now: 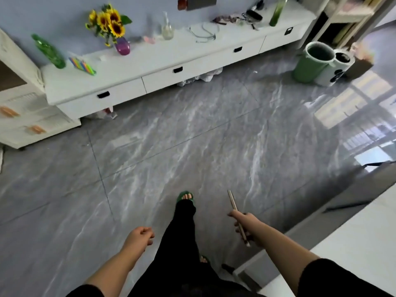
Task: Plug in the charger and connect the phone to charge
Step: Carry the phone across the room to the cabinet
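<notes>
My right hand (244, 225) grips a slim phone (232, 201) seen edge-on, low at the right over the grey floor. My left hand (142, 233) hangs at lower centre, fingers curled in with nothing in them. A dark charger with tangled black cables (254, 15) lies on the far right end of the long white cabinet (150, 61) against the blue wall, well away from both hands. No wall socket can be made out.
On the cabinet stand sunflowers in a purple vase (122, 47), a green bottle (50, 52), a glass flask (167, 28) and a tall green bottle (276, 13). Green and white bins (310, 63) sit on the floor at right. A white table (342, 243) borders my right side.
</notes>
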Available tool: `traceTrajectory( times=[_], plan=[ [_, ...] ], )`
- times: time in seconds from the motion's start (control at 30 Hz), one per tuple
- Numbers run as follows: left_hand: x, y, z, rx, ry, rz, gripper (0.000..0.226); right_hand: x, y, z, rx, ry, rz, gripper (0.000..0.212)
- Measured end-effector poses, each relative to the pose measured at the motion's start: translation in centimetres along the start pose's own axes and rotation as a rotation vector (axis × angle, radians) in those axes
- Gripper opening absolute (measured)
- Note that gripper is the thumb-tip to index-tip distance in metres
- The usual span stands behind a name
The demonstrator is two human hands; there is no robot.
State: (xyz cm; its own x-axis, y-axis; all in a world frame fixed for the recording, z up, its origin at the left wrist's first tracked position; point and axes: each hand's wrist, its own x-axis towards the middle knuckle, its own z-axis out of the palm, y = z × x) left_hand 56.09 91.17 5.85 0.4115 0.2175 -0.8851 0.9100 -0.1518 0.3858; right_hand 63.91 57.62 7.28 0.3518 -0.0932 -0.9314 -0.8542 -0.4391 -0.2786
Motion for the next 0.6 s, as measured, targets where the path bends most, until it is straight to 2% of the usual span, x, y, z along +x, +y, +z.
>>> traceTrajectory(
  times=[0.17,0.4,0.6],
  plan=[
    [4.7,12.4,-1.1,0.085,0.007,0.084,0.023,3.4,-7.3,-3.6,0.070,0.053,0.038,0.069],
    [8.4,30.5,0.7,0.131,-0.083,0.180,0.013,6.9,-13.6,-10.0,0.219,0.104,0.100,0.041],
    [13.3,44.4,4.2,0.132,-0.125,0.239,0.014,10.9,-18.0,-17.1,0.247,0.087,0.200,0.047]
  ],
)
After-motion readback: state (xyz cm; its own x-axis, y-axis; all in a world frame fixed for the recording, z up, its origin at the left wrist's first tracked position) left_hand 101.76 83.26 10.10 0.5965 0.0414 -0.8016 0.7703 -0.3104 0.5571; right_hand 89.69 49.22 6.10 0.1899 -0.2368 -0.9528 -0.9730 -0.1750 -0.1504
